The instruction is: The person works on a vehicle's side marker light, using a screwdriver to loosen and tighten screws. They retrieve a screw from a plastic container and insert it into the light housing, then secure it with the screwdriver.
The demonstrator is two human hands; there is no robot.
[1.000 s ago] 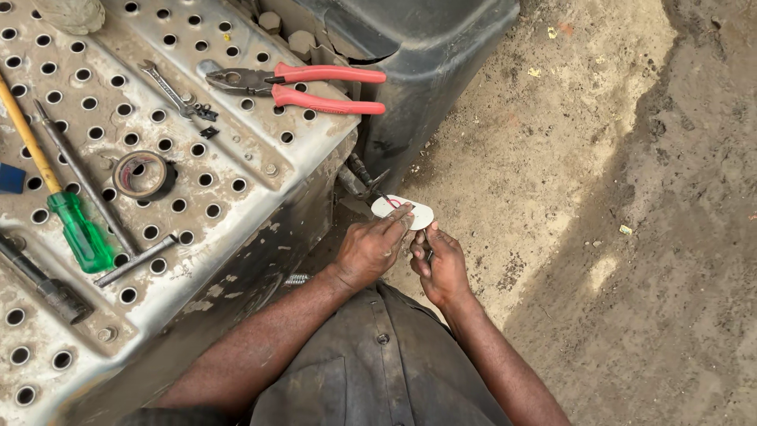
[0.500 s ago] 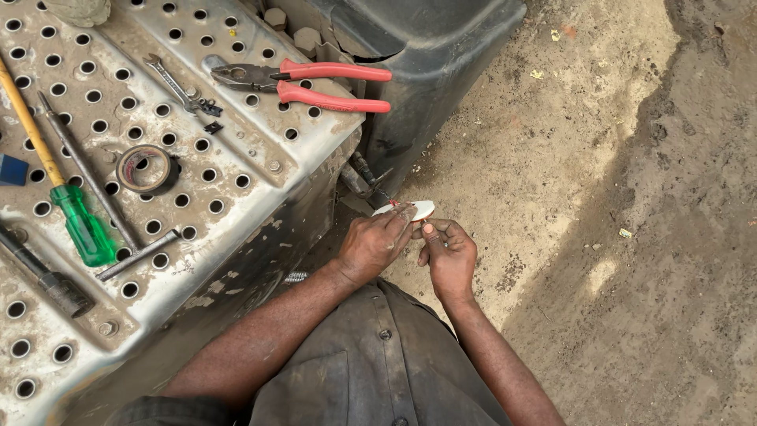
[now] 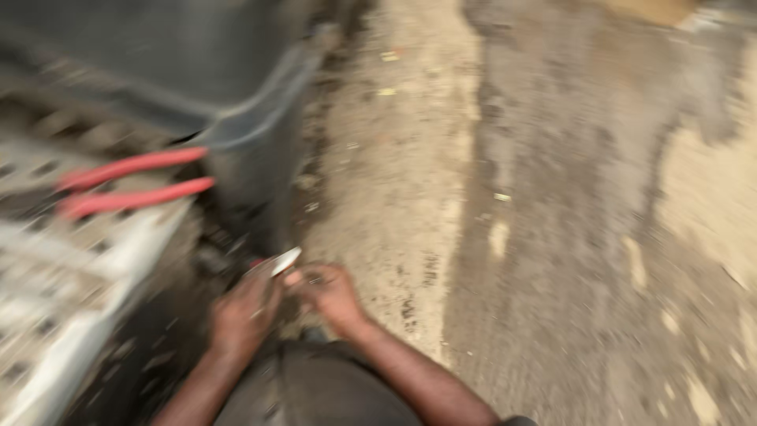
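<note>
The view is blurred by motion. My left hand [image 3: 240,315] holds a small flat white piece [image 3: 282,262] at its fingertips, just below the edge of the metal plate. My right hand [image 3: 330,293] is right beside it, fingers bent toward the same piece; whether it grips anything I cannot tell. Both hands are over my dark-clad knee [image 3: 315,386], close to the dark machine body [image 3: 236,173].
Red-handled pliers [image 3: 130,183] lie on the perforated metal plate [image 3: 55,268] at the left. A dark grey housing [image 3: 158,63] fills the upper left. Sandy, stained ground [image 3: 552,237] spreads across the right.
The camera has swung to the right and moved closer, so most of the plate and its tools have left the view. My hands stay together on the white piece.
</note>
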